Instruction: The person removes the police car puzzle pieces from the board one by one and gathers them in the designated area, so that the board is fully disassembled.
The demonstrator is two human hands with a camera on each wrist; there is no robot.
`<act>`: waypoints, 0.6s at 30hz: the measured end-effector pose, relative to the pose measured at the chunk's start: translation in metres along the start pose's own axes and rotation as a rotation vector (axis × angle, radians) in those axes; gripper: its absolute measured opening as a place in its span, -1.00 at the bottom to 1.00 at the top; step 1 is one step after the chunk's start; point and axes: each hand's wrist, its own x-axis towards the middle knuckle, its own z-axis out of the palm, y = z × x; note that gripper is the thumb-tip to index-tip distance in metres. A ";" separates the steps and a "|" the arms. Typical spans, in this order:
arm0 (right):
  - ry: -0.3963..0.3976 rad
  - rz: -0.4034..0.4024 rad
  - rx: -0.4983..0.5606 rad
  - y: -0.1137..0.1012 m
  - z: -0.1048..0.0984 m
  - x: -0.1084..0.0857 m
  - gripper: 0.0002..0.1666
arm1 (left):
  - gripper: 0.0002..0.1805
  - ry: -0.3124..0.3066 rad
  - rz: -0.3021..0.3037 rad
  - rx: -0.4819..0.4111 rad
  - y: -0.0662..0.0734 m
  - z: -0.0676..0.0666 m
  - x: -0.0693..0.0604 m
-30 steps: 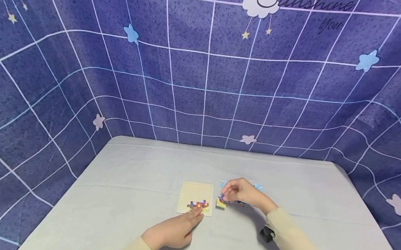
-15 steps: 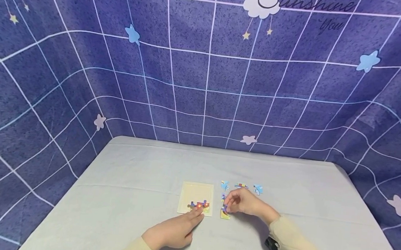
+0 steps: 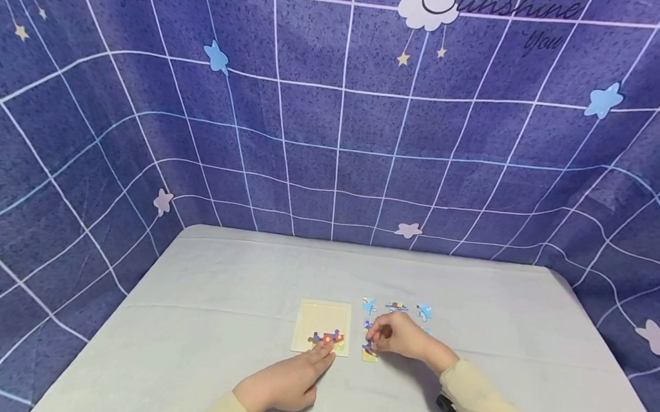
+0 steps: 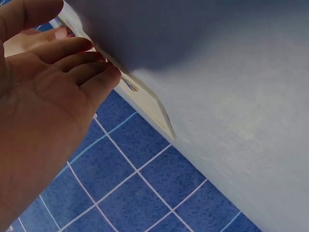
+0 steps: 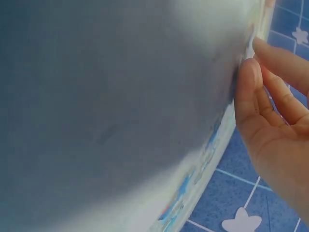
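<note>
My left hand [image 3: 287, 380] lies with its fingers straight, and the fingertips rest on joined jigsaw pieces [image 3: 327, 338] in red, purple and yellow. Those pieces sit in the lower right of a pale puzzle tray [image 3: 306, 314]. To the tray's right, my right hand [image 3: 404, 335] pinches a purple and yellow jigsaw piece [image 3: 370, 356] at the table surface, thumb and fingertips curled at its upper edge. Another purple piece [image 3: 367, 325] lies just behind it, partly hidden by the fingers. In the right wrist view the right hand [image 5: 275, 106] largely hides the held piece.
Behind the right hand are more jigsaw pieces: a light blue one [image 3: 369, 305], a multicoloured one [image 3: 396, 306] and another blue one [image 3: 423, 311]. Others are partly covered by that hand. A pale cloth covers the table [image 3: 212, 300]; a patterned blue curtain [image 3: 314, 114] hangs behind.
My right hand has moved a little toward the near side, bringing the purple and yellow piece from a tilted position down onto the table. The left hand stays in place.
</note>
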 end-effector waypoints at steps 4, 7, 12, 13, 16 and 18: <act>0.029 -0.014 -0.009 0.001 -0.006 0.005 -0.84 | -0.36 0.012 0.016 0.022 0.000 0.000 -0.001; 0.048 -0.017 0.003 0.001 -0.008 0.013 -0.82 | -0.36 0.005 0.028 0.031 0.003 -0.001 0.000; 0.023 -0.012 0.083 0.001 -0.003 0.029 -0.78 | -0.34 -0.008 0.063 0.043 0.010 -0.002 0.005; 0.010 -0.006 0.102 0.000 0.000 0.033 -0.77 | -0.34 -0.009 0.068 0.051 0.011 -0.002 0.006; -0.035 0.002 0.152 -0.003 0.008 0.043 -0.75 | -0.34 -0.014 0.074 0.069 0.012 0.000 0.010; -0.060 0.021 0.157 -0.005 0.014 0.049 -0.75 | -0.33 -0.016 0.078 0.078 0.013 0.001 0.011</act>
